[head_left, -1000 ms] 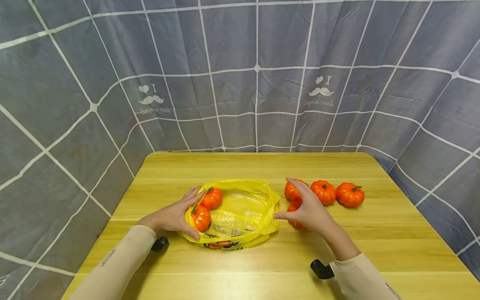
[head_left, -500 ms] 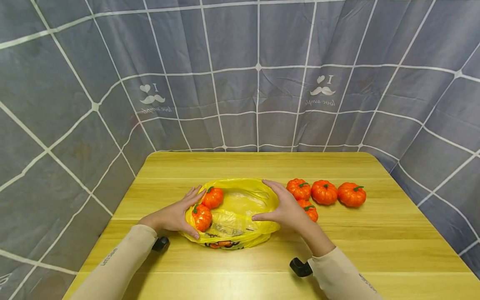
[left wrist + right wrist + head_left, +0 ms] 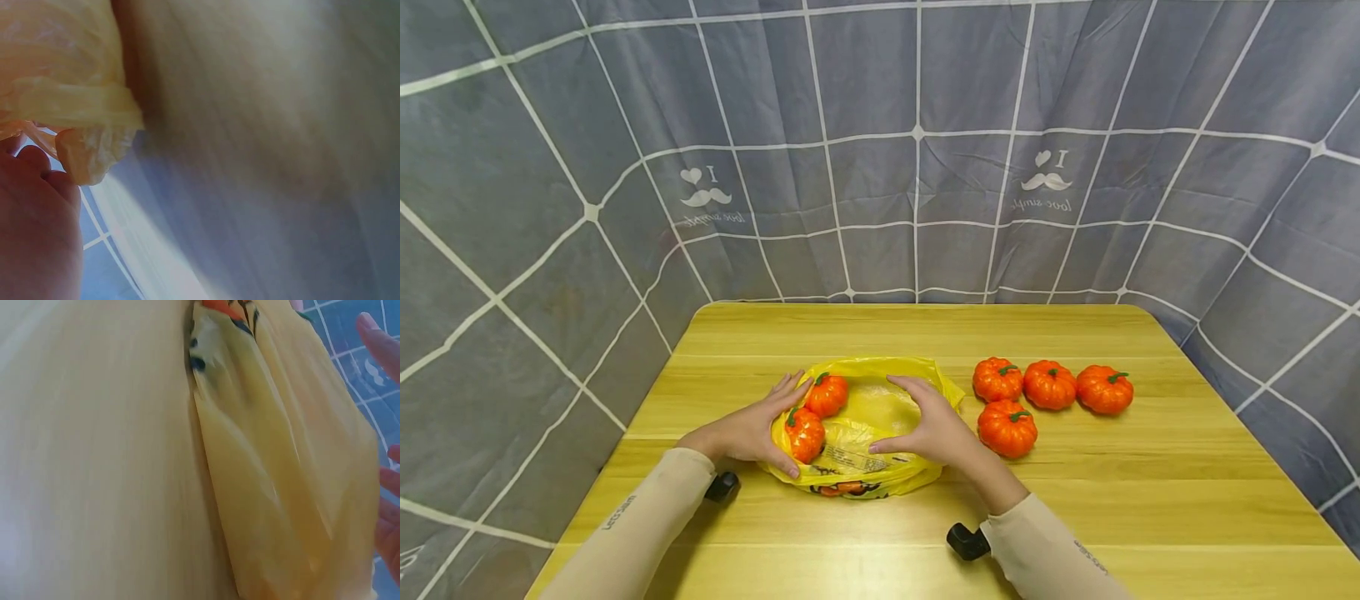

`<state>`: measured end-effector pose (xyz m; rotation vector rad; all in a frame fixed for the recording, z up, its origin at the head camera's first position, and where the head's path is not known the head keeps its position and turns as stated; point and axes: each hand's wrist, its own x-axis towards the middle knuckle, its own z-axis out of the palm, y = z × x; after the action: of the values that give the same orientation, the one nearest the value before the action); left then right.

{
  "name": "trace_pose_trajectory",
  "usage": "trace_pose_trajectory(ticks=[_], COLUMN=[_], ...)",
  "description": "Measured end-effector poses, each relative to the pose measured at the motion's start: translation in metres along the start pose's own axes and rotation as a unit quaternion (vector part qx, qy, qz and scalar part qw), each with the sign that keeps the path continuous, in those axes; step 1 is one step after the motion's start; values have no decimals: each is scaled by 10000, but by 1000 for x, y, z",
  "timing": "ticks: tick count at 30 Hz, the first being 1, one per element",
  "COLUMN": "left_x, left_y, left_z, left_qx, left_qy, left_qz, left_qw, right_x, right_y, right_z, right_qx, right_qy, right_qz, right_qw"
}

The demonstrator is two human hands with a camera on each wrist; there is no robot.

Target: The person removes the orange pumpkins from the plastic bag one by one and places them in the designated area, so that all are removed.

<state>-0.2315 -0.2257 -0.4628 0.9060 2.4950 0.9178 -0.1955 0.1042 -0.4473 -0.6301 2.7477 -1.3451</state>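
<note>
A yellow plastic bag [image 3: 872, 404] lies mouth-up on the table, its opening spread wide. Two small orange pumpkins with green stems, one farther back [image 3: 829, 395] and one nearer [image 3: 805, 437], sit inside at its left end. My left hand [image 3: 745, 427] holds that end of the bag, thumb at the front rim and fingers toward the back. Over the right half of the opening is my right hand [image 3: 936, 427], thumb and fingers spread apart with nothing between them. In the right wrist view, the bag's side [image 3: 269, 469] hides part of that hand.
Right of the bag, a pumpkin [image 3: 1007, 429] sits in front of a row of three: left [image 3: 997, 380], middle [image 3: 1050, 385] and right [image 3: 1105, 390]. The wooden table [image 3: 880, 554] meets a grey checked curtain [image 3: 880, 192] behind.
My right hand has moved left, from beside the loose pumpkins to over the bag's opening, uncovering the front loose pumpkin. My left hand stays on the bag.
</note>
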Motion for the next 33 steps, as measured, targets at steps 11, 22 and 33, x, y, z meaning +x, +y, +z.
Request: trace_pose_trajectory(ticks=[11,22,33], left_x=[-4,0,-2], left_y=[0,-1,-1], left_z=[0,-1,1], left_qx=[-149,-92,-131], left_qy=[48,29,33], left_qz=[-66,-32,-57], left_qw=[9999,9999,9999], right_x=[11,22,33], right_y=[-11,-19,-31], right_z=[23,41,64], right_qx=[226,145,-268], right_qy=[-355,-440,-570], right_qz=[-31,-136,-203], right_qw=[9991,9988,9978])
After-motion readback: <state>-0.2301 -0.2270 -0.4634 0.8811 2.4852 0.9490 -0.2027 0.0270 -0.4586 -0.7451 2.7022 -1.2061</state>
